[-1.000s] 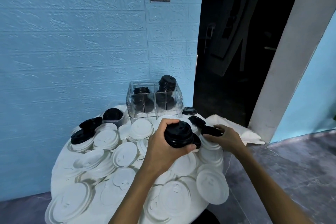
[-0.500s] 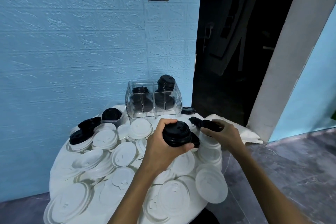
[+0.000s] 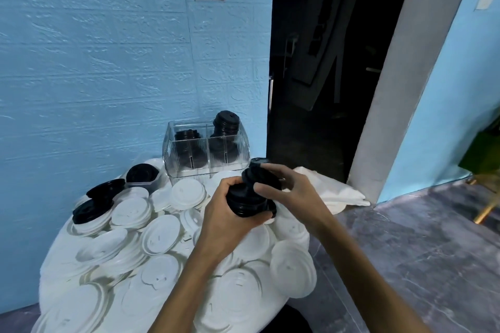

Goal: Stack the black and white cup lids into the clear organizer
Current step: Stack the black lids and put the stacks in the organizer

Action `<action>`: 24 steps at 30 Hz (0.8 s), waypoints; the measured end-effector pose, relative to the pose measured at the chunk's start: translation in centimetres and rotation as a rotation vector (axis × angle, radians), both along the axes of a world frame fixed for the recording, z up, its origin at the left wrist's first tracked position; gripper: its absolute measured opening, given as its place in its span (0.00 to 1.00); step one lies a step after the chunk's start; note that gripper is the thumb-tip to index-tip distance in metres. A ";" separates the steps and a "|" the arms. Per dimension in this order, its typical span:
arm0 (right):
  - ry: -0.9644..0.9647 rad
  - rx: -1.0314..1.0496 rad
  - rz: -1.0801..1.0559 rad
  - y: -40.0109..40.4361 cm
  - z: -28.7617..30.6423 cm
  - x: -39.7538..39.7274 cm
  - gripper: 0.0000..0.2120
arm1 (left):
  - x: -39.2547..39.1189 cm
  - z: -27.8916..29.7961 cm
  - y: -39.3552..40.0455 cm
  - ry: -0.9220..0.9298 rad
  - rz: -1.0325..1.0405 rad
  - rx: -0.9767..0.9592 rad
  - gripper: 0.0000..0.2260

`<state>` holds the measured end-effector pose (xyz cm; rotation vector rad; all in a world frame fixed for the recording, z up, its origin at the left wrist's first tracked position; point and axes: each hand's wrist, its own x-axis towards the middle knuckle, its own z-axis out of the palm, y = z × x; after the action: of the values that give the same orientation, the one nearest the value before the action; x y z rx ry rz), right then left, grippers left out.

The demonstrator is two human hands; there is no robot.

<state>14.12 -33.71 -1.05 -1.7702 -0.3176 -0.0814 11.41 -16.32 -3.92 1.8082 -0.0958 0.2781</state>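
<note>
My left hand point(image 3: 230, 220) grips a stack of black lids point(image 3: 247, 201) above the middle of the table. A single black lid point(image 3: 259, 177) is tilted on top of that stack, pinched by my right hand point(image 3: 292, 192). The clear organizer point(image 3: 206, 151) stands at the back of the table against the blue wall; a low pile of black lids fills its left compartment and a taller pile point(image 3: 226, 121) rises out of the right one. White lids point(image 3: 159, 235) lie scattered all over the table. Two loose black lids point(image 3: 93, 208) rest at the left.
A small clear tub with a black lid point(image 3: 142, 174) sits left of the organizer. A white cloth point(image 3: 335, 192) hangs off the table's right side. An open dark doorway point(image 3: 324, 62) is to the right, grey floor point(image 3: 405, 251) below.
My right hand lifted a black lid from the table's right side and brought it left onto the stack in my left hand. The camera moved closer.
</note>
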 end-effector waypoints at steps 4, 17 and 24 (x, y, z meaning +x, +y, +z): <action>0.029 0.026 0.039 1.2 -0.4 -0.4 0.25 | -0.1 0.2 -0.6 -0.005 0.005 -0.033 0.34; 0.121 -0.086 0.137 1.1 0.0 1.1 0.42 | -0.1 0.5 -0.3 -0.090 0.002 0.030 0.29; 0.077 -0.341 -0.137 -1.2 -3.4 4.2 0.25 | 1.0 0.0 1.2 -0.035 0.087 0.032 0.27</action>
<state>18.30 -34.96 -4.44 -2.1270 -0.1590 -0.0591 12.40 -15.16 -3.95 1.8424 -0.0467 0.3715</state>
